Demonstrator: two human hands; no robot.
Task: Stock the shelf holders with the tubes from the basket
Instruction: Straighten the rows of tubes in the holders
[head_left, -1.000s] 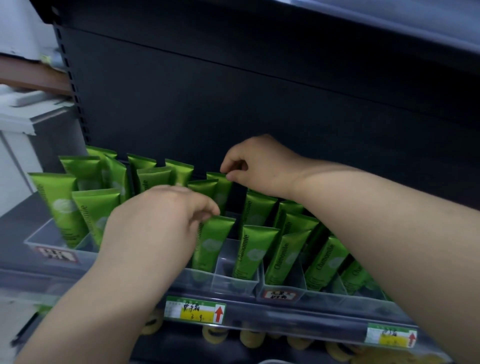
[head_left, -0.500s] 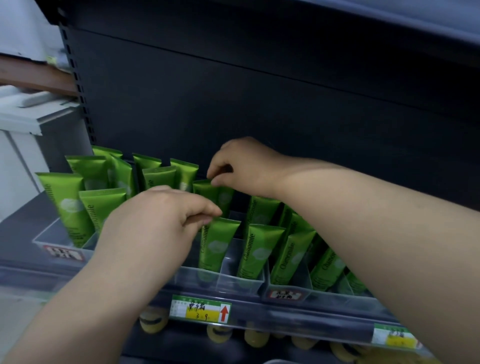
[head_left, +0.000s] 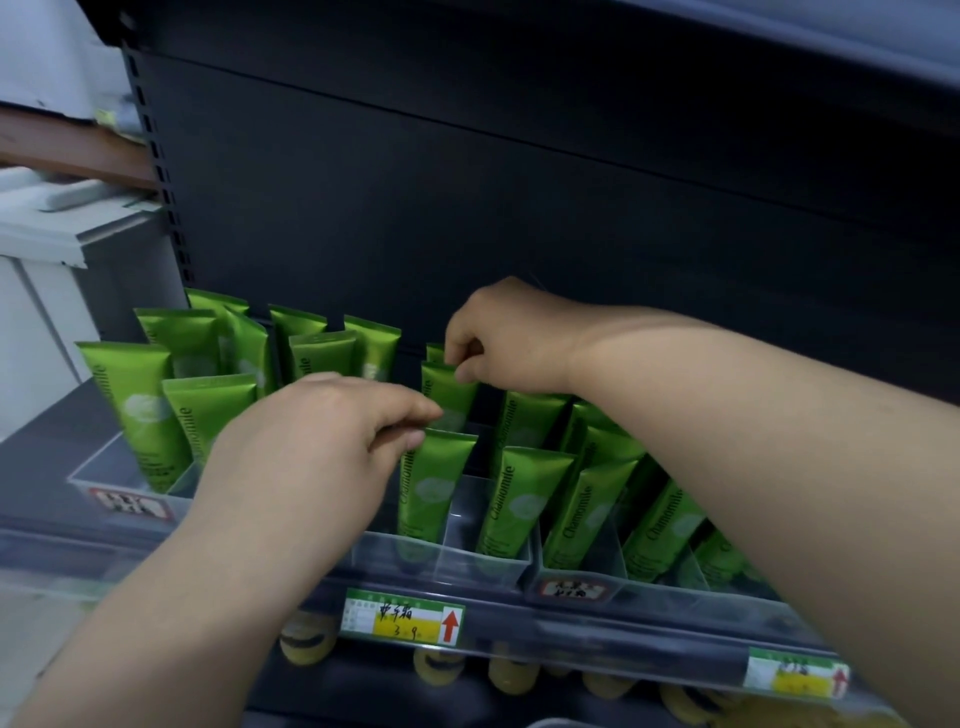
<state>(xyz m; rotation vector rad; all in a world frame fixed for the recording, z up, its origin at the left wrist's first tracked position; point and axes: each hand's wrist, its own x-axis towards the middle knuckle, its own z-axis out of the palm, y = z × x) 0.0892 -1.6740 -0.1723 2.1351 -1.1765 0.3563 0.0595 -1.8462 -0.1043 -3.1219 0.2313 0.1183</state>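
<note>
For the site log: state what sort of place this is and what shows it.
Most likely a retail shop aisle. Identical green tubes stand in clear plastic shelf holders, a price tag with a red arrow sits on the shelf edge, and the dark metal back panel looks like store shelving.

Green tubes (head_left: 435, 488) marked "Chamomile" stand cap-down, crimped ends up, leaning back in rows inside clear plastic holders (head_left: 498, 564) on the shelf. A few front compartments hold no tube. The basket is out of view.
</note>
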